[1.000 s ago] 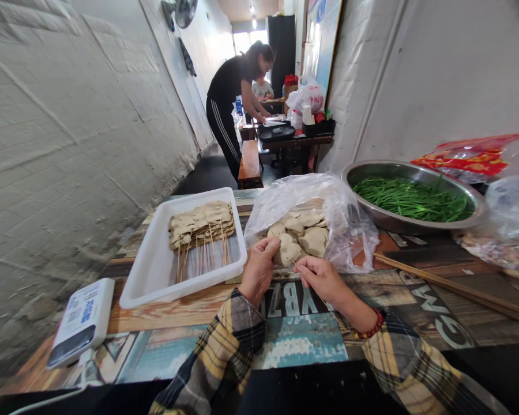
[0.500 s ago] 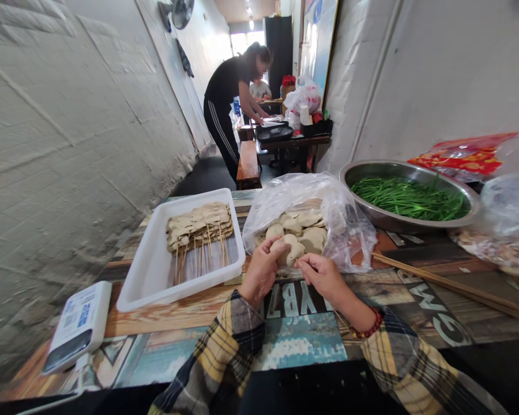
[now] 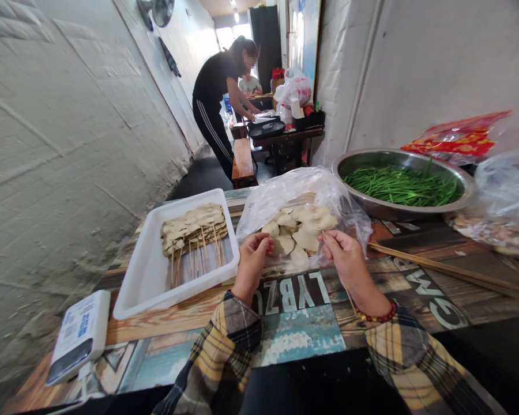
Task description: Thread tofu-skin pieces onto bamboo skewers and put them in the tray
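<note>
My right hand [image 3: 348,259] is closed on a thin bamboo skewer [image 3: 348,296]. Its tip shows at the fingertips, beside thin beige slices [image 3: 300,239]. I cannot tell whether any slice is on it. Just left of those slices, my left hand [image 3: 251,259] has thumb and forefinger pinched together; anything between them is too small to make out. The slices lie loose and overlapping in an open clear plastic bag [image 3: 272,193]. On the left, a white tray [image 3: 132,276] holds a stack of skewered slices [image 3: 194,225], sticks toward me.
A steel basin [image 3: 469,193] of green chives [image 3: 402,184] stands at the right. In front of it lie loose bamboo skewers [image 3: 445,268]. A white scale [image 3: 80,334] is at the left table edge. Beyond the table, a person in black [image 3: 214,86] bends over another table.
My hands have moved apart, the right one to the right with the skewer. The slice that my left fingers held up is no longer between the hands. The view has shifted slightly.
</note>
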`<action>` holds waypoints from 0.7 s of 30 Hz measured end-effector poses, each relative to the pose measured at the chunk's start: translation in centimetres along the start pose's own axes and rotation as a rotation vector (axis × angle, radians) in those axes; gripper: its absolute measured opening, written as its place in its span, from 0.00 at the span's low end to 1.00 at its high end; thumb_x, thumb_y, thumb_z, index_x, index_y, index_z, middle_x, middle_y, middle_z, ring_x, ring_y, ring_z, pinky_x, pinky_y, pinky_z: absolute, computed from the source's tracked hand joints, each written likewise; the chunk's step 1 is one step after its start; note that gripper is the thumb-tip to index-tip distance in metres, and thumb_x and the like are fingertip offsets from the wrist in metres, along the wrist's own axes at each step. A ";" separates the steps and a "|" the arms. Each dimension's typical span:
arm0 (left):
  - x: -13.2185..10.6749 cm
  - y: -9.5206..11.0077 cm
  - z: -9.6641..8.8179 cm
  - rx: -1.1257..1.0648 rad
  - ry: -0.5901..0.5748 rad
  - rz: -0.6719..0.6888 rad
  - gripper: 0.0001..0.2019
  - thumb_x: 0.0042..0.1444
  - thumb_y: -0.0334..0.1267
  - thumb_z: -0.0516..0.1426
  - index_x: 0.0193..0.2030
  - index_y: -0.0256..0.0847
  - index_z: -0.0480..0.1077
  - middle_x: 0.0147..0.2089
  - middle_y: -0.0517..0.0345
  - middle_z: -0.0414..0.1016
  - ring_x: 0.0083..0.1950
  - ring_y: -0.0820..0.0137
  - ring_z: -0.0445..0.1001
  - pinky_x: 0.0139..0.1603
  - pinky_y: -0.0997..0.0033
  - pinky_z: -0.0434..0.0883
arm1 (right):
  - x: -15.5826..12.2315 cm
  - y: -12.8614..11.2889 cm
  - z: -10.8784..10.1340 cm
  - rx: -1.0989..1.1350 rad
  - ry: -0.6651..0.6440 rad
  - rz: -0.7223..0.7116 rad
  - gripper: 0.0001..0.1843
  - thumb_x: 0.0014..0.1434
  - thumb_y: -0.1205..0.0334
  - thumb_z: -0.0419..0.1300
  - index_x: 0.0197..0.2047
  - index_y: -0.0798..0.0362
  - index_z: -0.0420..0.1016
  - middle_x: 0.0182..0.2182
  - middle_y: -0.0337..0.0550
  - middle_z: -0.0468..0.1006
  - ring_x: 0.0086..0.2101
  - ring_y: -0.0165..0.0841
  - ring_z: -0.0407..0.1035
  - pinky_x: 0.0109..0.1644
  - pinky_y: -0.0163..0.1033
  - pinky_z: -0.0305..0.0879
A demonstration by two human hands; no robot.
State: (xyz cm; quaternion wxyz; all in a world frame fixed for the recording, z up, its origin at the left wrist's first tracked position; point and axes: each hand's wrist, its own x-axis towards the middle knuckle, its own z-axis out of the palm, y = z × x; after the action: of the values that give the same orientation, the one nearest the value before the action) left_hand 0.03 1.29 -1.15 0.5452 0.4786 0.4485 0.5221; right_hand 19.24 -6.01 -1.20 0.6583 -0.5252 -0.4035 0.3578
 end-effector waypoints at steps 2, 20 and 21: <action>0.2 -0.4 -0.2 0.190 0.016 0.113 0.09 0.45 0.36 0.65 0.35 0.39 0.76 0.31 0.56 0.74 0.32 0.68 0.70 0.37 0.68 0.66 | 0.0 -0.3 -0.1 -0.002 0.012 -0.004 0.14 0.57 0.50 0.59 0.32 0.54 0.73 0.14 0.29 0.58 0.17 0.26 0.53 0.20 0.33 0.48; -0.5 -0.7 -0.7 1.115 -0.054 0.452 0.03 0.54 0.30 0.56 0.35 0.42 0.68 0.36 0.55 0.69 0.40 0.64 0.69 0.41 0.65 0.65 | -0.1 0.9 0.6 -0.052 -0.096 -0.025 0.16 0.58 0.50 0.59 0.30 0.55 0.75 0.14 0.31 0.62 0.17 0.26 0.55 0.22 0.32 0.50; -0.5 -0.7 -0.7 1.117 -0.059 0.465 0.04 0.53 0.31 0.57 0.36 0.42 0.68 0.37 0.54 0.69 0.41 0.63 0.69 0.42 0.65 0.65 | -0.2 0.9 0.6 -0.061 -0.097 -0.022 0.16 0.58 0.49 0.58 0.31 0.55 0.75 0.14 0.31 0.62 0.17 0.26 0.55 0.22 0.32 0.50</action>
State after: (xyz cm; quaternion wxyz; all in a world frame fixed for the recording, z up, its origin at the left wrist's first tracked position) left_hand -0.60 0.80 -1.93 0.0953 0.7921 0.5230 0.2999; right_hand 18.58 -5.72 -2.08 0.6257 -0.5225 -0.4512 0.3631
